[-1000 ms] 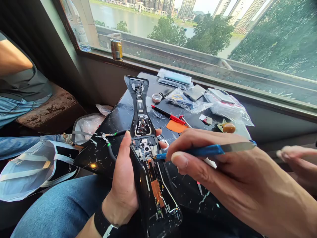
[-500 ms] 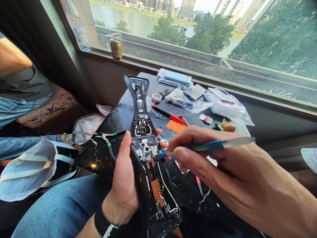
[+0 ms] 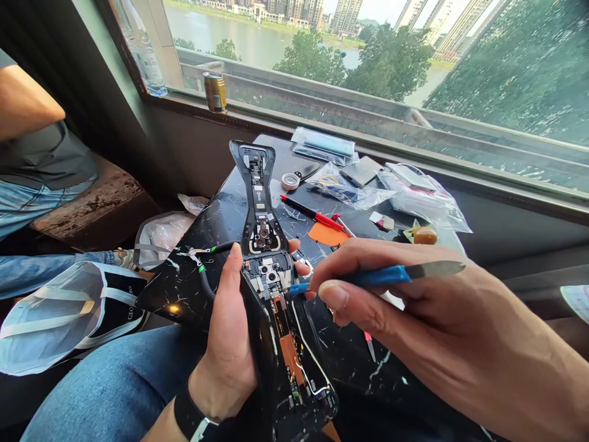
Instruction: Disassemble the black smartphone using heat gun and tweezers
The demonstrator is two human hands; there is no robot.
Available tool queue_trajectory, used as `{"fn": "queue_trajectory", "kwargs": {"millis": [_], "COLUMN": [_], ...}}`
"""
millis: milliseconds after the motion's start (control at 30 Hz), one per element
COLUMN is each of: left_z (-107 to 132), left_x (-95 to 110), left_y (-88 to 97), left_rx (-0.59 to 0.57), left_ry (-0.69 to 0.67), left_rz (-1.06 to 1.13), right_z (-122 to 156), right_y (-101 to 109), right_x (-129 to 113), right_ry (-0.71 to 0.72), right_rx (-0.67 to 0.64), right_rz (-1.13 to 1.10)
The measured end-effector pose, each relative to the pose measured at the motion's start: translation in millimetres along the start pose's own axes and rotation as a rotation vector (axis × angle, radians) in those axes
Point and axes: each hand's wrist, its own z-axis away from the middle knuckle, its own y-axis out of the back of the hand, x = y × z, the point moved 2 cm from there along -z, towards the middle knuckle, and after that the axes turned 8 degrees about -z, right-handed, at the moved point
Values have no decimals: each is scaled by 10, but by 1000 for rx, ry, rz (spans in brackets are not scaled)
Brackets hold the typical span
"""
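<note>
My left hand (image 3: pixel 225 331) grips a black marble-patterned device shell (image 3: pixel 193 294) from below, its thumb up along the side. The shell's long, narrow frame (image 3: pixel 260 190) stands upward, with an exposed circuit board and lens module (image 3: pixel 269 276) at its middle. A black cable (image 3: pixel 207 285) with a green band runs across it. My right hand (image 3: pixel 405 301) pinches a blue-handled metal pry tool (image 3: pixel 381 276), whose blue tip rests at the board's edge. An orange flexible strip (image 3: pixel 289 359) lies lower on the shell.
Behind the shell, a black marble table (image 3: pixel 285 162) holds plastic bags, a tape roll (image 3: pixel 291 181), a red-handled screwdriver (image 3: pixel 317 212) and an orange card (image 3: pixel 326 233). A co-worker's arm (image 3: pixel 27 101) is at left. A can (image 3: pixel 215 92) stands on the windowsill.
The pry tool's far end has dropped slightly since the middle frame, its tip staying at the board. Another person's fingers at the right edge have gone, and a paper corner shows there.
</note>
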Motion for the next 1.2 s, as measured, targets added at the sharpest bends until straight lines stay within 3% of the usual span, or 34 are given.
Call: {"fn": "queue_trajectory", "kwargs": {"millis": [267, 633, 933, 1200], "left_z": [0, 6, 28, 36], "left_x": [-20, -18, -4, -4], "left_y": [49, 52, 75, 57], "left_rx": [3, 27, 3, 18], "left_ry": [-4, -15, 41, 7], "left_rz": [1, -31, -57, -102], "right_z": [57, 56, 286, 285], "right_y": [60, 49, 98, 30], "right_x": [-5, 49, 45, 90], "right_ry": [32, -80, 10, 14], "right_rx": [59, 61, 32, 7], "right_rz": [39, -8, 96, 101]}}
